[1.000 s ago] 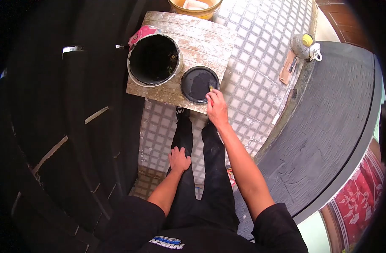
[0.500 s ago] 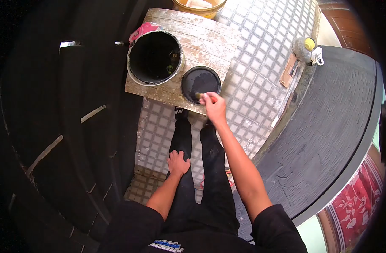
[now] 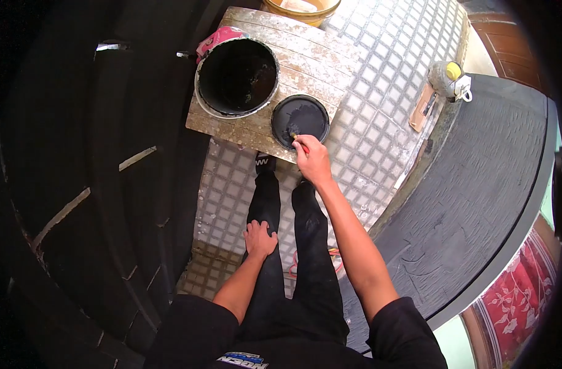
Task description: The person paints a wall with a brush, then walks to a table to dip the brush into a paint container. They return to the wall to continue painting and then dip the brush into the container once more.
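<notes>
My right hand (image 3: 312,158) is closed around a small paintbrush (image 3: 303,147) with a reddish handle. Its tip touches dark paint near the front of a shallow round black dish (image 3: 322,133). Beside the dish, to the left, stands a large bucket (image 3: 202,98), its inside coated black. Both sit on a paint-spattered wooden board (image 3: 311,52). My left hand (image 3: 260,238) lies on my left knee with its fingers spread, holding nothing.
A yellowish basin (image 3: 325,13) is beyond the board, and a pink item (image 3: 216,40) sits behind the bucket. A dark curved surface (image 3: 459,184) is at right, near a grey container with a yellow cap (image 3: 444,77). Black panels with pale gaps (image 3: 66,215) rise at left.
The bucket, dish and board appear slightly further right as the view shifts. The brush tip has moved within the dish, and my left hand stays on the knee.
</notes>
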### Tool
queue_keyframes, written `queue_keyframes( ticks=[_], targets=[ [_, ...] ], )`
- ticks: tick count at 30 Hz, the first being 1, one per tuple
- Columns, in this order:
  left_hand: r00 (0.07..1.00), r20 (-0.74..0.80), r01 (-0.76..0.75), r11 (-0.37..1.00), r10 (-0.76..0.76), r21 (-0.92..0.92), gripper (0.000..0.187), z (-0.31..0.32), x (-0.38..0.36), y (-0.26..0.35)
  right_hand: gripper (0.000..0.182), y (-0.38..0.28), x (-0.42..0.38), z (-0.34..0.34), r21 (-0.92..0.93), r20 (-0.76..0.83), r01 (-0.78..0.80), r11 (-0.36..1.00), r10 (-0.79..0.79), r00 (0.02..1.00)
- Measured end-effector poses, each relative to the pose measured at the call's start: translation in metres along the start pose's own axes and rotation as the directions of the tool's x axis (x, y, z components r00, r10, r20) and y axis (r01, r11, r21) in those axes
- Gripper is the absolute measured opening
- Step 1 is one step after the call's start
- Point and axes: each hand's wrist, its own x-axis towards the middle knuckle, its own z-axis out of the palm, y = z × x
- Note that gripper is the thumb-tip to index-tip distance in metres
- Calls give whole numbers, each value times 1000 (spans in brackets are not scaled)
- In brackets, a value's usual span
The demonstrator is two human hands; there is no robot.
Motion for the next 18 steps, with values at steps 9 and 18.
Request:
queue_keyframes(
  ticks=[9,18],
  targets=[
    [1000,3,-10,1000,10,-24,38,4,-3,-8,11,-4,42,-8,19,-269,34,999,-27,963],
    [1000,-9,-23,1000,23,-10,39,7,-7,-13,14,-2,17,5,316,119,-321,893,299,947]
  ],
)
